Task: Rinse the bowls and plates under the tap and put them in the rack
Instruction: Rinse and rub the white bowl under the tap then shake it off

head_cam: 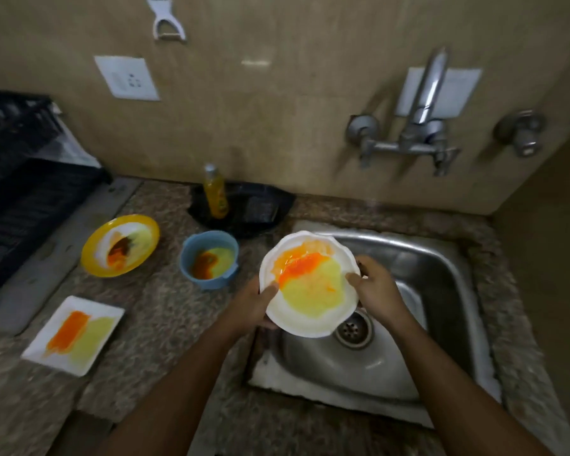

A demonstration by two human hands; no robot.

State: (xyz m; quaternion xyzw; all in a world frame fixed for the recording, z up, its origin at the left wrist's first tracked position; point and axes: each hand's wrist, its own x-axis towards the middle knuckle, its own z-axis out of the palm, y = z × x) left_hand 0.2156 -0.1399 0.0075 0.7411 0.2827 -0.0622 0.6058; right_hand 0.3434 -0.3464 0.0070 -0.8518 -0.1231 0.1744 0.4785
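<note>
Both hands on white scalloped plate — left hand gripping rim at 9 o'clock, right hand pinching rim at 3. Held tilted over sink left edge, smeared orange and yellow. Tap toward 1 o'clock; rack toward 10 — well apart.

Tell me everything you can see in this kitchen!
white plate: 1, orange and yellow smears, held over the sink's left edge
yellow plate: 1, smeared, on counter
blue bowl: 1, smeared, on counter
square plate: 1, white, smeared, counter front left
rack: 1, black, far left
sink: 1, steel, right
tap: 1, silver, on wall
bottle: 1, yellow, in black tray
peeler: 1, white, on wall
socket: 1, white, on wall
left hand: grip on plate's left rim
right hand: grip on plate's right rim
</note>
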